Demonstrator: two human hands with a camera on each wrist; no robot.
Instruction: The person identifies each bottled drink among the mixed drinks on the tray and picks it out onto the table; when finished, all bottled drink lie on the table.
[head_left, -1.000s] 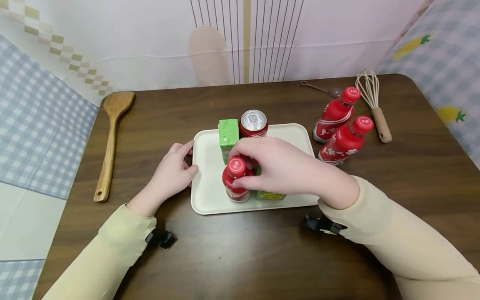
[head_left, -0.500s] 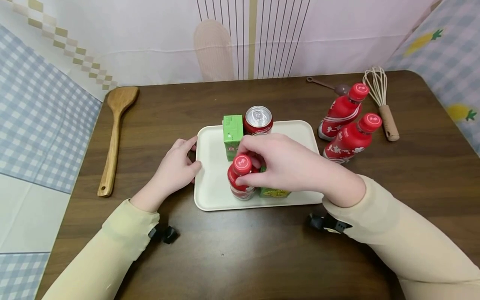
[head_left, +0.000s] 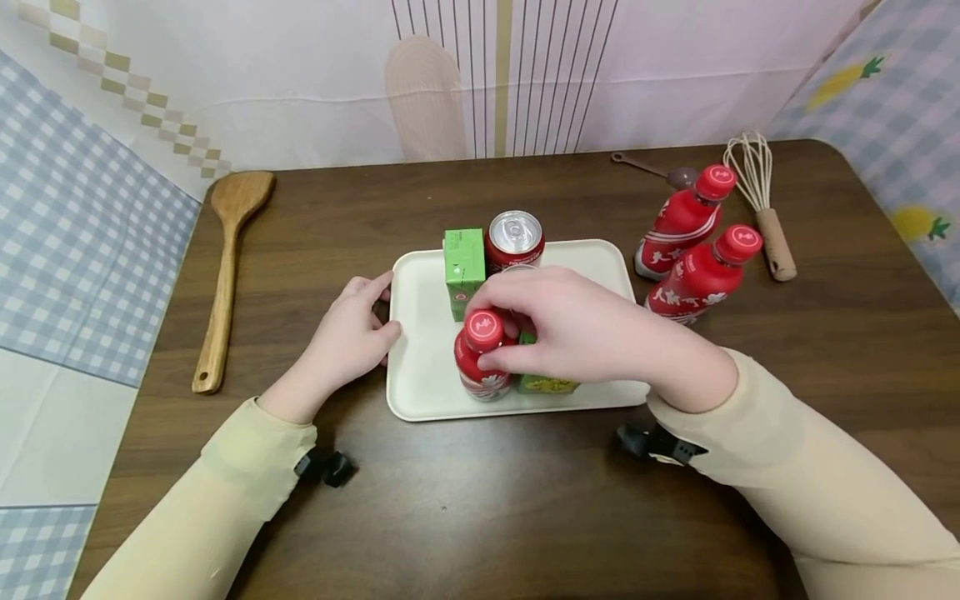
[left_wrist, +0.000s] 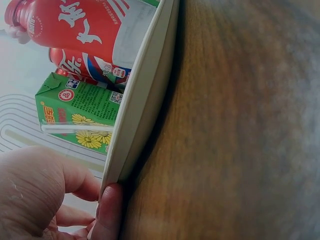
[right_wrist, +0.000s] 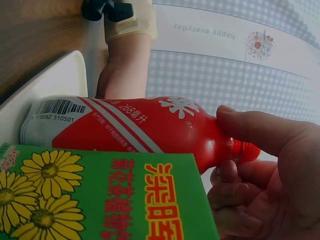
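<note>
My left hand (head_left: 352, 329) holds the left edge of a cream tray (head_left: 422, 379), its thumb at the rim. My right hand (head_left: 577, 325) grips a red drink bottle (head_left: 478, 371) just below its cap, the thumb on the near side. Upright, the bottle stands at the tray's front left of centre. Beside it, partly under the hand, is a green drink carton (right_wrist: 100, 195) with yellow flowers. Farther back on the tray stand another green carton (head_left: 464, 260) and a red soda can (head_left: 515, 237). A second can rim shows just behind my right hand.
Two more red bottles (head_left: 678, 225) stand right of the tray. Behind them lie a whisk (head_left: 767, 217) and a small brown measuring spoon (head_left: 678, 177). A wooden spatula (head_left: 225, 275) lies at the table's left, and a patterned cloth (head_left: 315, 83) hangs along the back.
The whole head view shifted slightly rightward and up, then settled. Both hands keep their hold, and the bottle stays in about the same spot on the tray.
</note>
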